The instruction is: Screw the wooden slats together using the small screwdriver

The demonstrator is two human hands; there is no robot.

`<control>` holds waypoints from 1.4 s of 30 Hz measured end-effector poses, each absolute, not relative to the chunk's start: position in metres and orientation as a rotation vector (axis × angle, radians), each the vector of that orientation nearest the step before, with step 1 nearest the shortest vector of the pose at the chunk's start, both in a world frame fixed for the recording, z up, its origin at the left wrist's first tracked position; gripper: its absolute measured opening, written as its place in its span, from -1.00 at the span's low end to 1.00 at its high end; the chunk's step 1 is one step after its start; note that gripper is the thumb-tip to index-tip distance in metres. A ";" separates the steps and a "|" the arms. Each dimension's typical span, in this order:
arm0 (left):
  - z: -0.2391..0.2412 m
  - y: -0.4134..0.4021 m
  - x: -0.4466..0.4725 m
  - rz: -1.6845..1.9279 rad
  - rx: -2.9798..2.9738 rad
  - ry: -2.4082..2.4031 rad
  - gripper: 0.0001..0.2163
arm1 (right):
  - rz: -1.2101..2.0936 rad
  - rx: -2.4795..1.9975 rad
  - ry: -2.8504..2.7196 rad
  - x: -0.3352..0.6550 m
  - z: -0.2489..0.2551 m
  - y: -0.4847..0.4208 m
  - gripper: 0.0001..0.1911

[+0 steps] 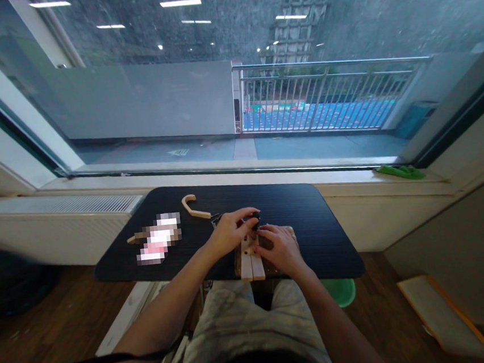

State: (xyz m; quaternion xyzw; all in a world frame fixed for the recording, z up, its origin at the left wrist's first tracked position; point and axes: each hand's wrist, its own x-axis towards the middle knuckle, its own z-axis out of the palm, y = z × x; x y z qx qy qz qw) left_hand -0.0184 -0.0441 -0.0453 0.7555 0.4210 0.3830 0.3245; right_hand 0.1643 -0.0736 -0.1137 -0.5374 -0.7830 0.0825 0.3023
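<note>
My left hand (233, 231) reaches in over the table, its thumb and fingers closed on a small black knob-like piece (255, 220). Just below that piece lie two pale wooden strips (251, 267), side by side with a thin gap and small dark holes. My right hand (281, 247) is curled over their right side, thumb pressed on the strips and fingertips close to the black piece. A brown block (272, 268) shows under the strips and my right hand, mostly hidden. Dark metal wire parts (215, 220) lie partly behind my left hand.
A hook-shaped wooden piece (195, 209) lies on the black table (308, 209) at the back left. Left of it, a blurred patch covers an item beside a wooden stick (133, 239). A window sill (344, 178) with a green cloth (401, 172) borders the table; a green basin (341, 292) stands below.
</note>
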 end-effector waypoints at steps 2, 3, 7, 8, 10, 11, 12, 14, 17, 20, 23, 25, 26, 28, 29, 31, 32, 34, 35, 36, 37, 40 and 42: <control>-0.046 -0.044 -0.019 1.016 2.027 1.135 -0.69 | 0.227 -1.425 -2.075 0.164 -0.113 -0.074 -0.67; -0.046 -0.044 -0.019 1.026 2.055 1.155 -0.68 | 0.232 -1.421 -2.076 0.165 -0.113 -0.074 -0.67; -0.046 -0.044 -0.020 1.049 2.164 1.189 -0.71 | 0.233 -1.418 -2.075 0.165 -0.114 -0.074 -0.66; -0.046 -0.044 -0.020 1.065 2.189 1.185 -0.73 | 0.232 -1.416 -2.075 0.165 -0.114 -0.074 -0.66; -0.045 -0.044 -0.019 1.103 2.223 1.166 -0.76 | 0.233 -1.414 -2.074 0.165 -0.114 -0.074 -0.66; -0.044 -0.044 -0.019 1.115 2.234 1.153 -0.76 | 0.235 -1.414 -2.074 0.164 -0.114 -0.075 -0.67; -0.044 -0.044 -0.019 1.120 2.243 1.141 -0.76 | 0.234 -1.417 -2.072 0.164 -0.114 -0.075 -0.67; -0.044 -0.044 -0.018 1.117 2.253 1.125 -0.75 | 0.231 -1.422 -2.067 0.164 -0.113 -0.075 -0.67; -0.044 -0.044 -0.019 1.108 2.257 1.125 -0.74 | 0.232 -1.411 -2.066 0.164 -0.113 -0.075 -0.68; -0.044 -0.044 -0.019 1.095 2.254 1.140 -0.73 | 0.240 -1.406 -2.069 0.164 -0.113 -0.074 -0.68; -0.043 -0.046 -0.018 1.092 2.255 1.146 -0.72 | 0.240 -1.408 -2.065 0.165 -0.114 -0.073 -0.67; -0.043 -0.047 -0.017 1.096 2.257 1.142 -0.71 | 0.241 -1.398 -2.058 0.165 -0.116 -0.073 -0.67; -0.042 -0.047 -0.017 1.098 2.257 1.141 -0.71 | 0.243 -1.393 -2.055 0.165 -0.116 -0.073 -0.67; -0.041 -0.048 -0.016 1.093 2.253 1.142 -0.70 | 0.240 -1.392 -2.053 0.165 -0.117 -0.073 -0.67; -0.041 -0.048 -0.016 1.086 2.250 1.141 -0.70 | 0.237 -1.396 -2.055 0.165 -0.117 -0.073 -0.67; -0.041 -0.049 -0.016 1.068 2.241 1.138 -0.69 | 0.230 -1.408 -2.063 0.165 -0.117 -0.073 -0.66; -0.041 -0.049 -0.016 1.064 2.234 1.138 -0.68 | 0.226 -1.413 -2.067 0.165 -0.117 -0.073 -0.66; -0.042 -0.050 -0.016 1.066 2.210 1.145 -0.66 | 0.221 -1.419 -2.072 0.165 -0.116 -0.073 -0.66; -0.043 -0.050 -0.016 1.070 2.199 1.149 -0.65 | 0.220 -1.419 -2.072 0.165 -0.116 -0.073 -0.66; -0.043 -0.051 -0.016 1.077 2.196 1.148 -0.65 | 0.218 -1.418 -2.072 0.165 -0.116 -0.073 -0.66; -0.044 -0.051 -0.016 1.087 2.202 1.143 -0.65 | 0.217 -1.417 -2.071 0.165 -0.116 -0.073 -0.67; -0.046 -0.052 -0.017 1.135 2.247 1.123 -0.71 | 0.218 -1.417 -2.071 0.165 -0.116 -0.073 -0.67; -0.047 -0.052 -0.017 1.169 2.250 1.127 -0.75 | 0.221 -1.424 -2.076 0.165 -0.117 -0.072 -0.67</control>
